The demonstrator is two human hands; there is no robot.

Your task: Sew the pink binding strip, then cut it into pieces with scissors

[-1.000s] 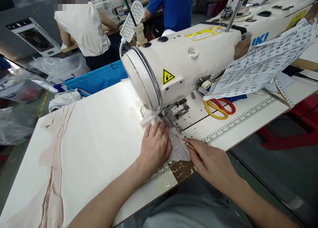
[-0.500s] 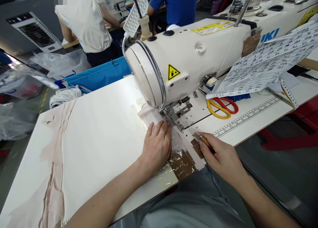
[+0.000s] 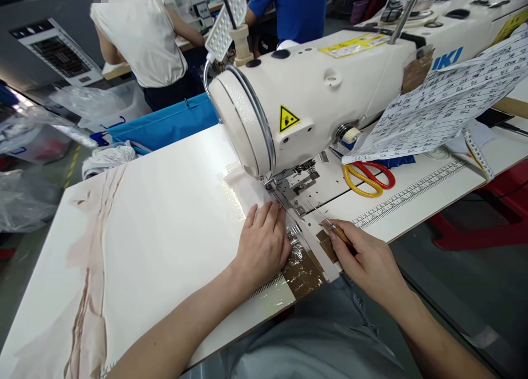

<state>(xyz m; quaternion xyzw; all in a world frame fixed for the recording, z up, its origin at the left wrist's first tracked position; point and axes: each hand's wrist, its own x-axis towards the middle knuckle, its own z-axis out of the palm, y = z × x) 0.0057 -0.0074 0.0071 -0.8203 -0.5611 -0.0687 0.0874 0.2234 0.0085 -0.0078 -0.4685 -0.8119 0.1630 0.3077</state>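
Observation:
A white sewing machine [image 3: 305,98] stands over the table, its needle area [image 3: 270,183] just beyond my left hand [image 3: 264,239]. That hand lies palm down, fingers stretched forward, on a pale pink piece of fabric [image 3: 246,185] beside the presser foot. A narrow pale strip [image 3: 317,252] runs from the foot toward the table's near edge. My right hand [image 3: 363,258] is closed round the wooden handle of an awl [image 3: 340,233]. The awl's thin metal tip points up and left, near the machine's plate, apart from the fabric as far as I can tell.
Scissors with red and yellow handles [image 3: 367,179] lie right of the needle area, near a printed paper sheet [image 3: 441,104] and a tape measure [image 3: 478,154]. Pale pink fabric [image 3: 97,241] trails down the table's left side. Two people sit working beyond the machine.
The pale pink fabric under the needle area has slid slightly away from me. My left hand has shifted a little to the right; my right hand and the awl stay put.

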